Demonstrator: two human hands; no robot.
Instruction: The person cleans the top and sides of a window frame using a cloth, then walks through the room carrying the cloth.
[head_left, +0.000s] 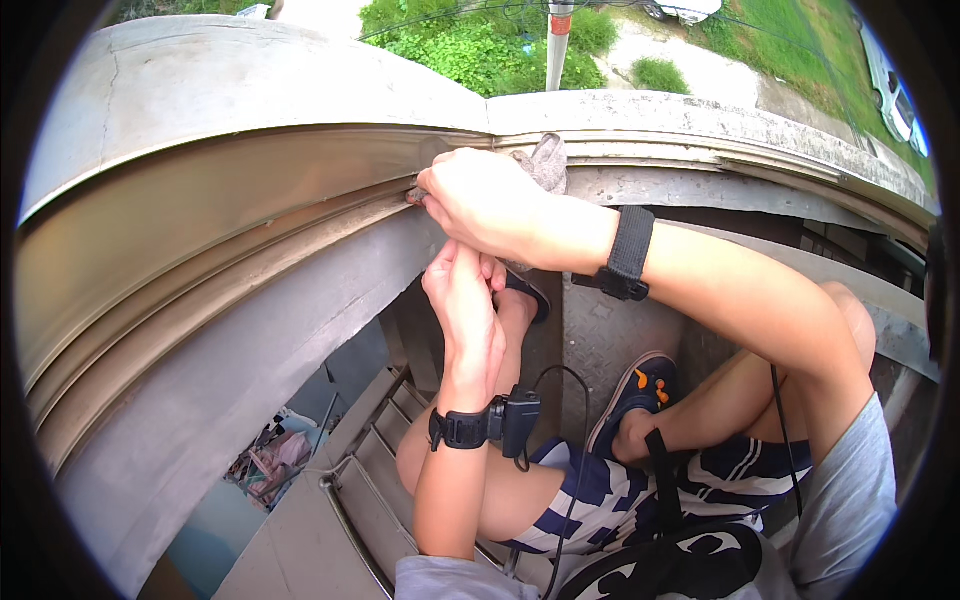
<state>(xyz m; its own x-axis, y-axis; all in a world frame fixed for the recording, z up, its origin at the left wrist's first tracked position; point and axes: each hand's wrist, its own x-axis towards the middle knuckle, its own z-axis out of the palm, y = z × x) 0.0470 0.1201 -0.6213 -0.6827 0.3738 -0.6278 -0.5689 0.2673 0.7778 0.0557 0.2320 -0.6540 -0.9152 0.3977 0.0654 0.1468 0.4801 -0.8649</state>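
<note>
My right hand is closed around a grey cloth at the inner corner of the window frame. Part of the cloth sticks out behind the hand, and a dirty tip shows at the fingertips beside the metal window track. Just below, my left hand has its fingers curled close under the right wrist side; whether it grips part of the cloth is hidden. Both wrists wear black straps, the left one with a small black device and a cable.
A concrete ledge runs outside the window, with greenery and a utility pole beyond. My bent legs and dark shoe rest on a metal surface. At lower left, a railing stands above a drop with hung clothes.
</note>
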